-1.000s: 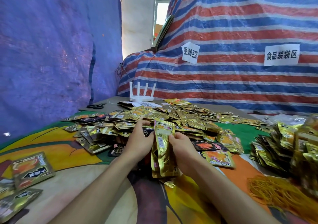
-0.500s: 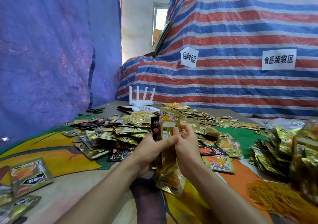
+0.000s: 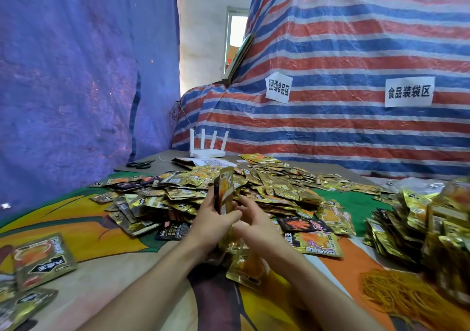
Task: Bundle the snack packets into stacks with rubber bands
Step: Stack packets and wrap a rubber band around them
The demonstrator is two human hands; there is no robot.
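Left hand (image 3: 211,216) grips upright gold-foil snack-packet stack (image 3: 225,185); right hand (image 3: 254,221), empty, loose, nearer yellow rubber-band heap (image 3: 396,290) right of stack.

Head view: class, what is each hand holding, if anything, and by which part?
The left hand grips an upright stack of packets around its middle. The right hand is beside the stack; whether it grips cannot be told.

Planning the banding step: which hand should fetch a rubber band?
Right. The left hand grips the packet stack; the right hand looks free, and the rubber bands lie on its side.
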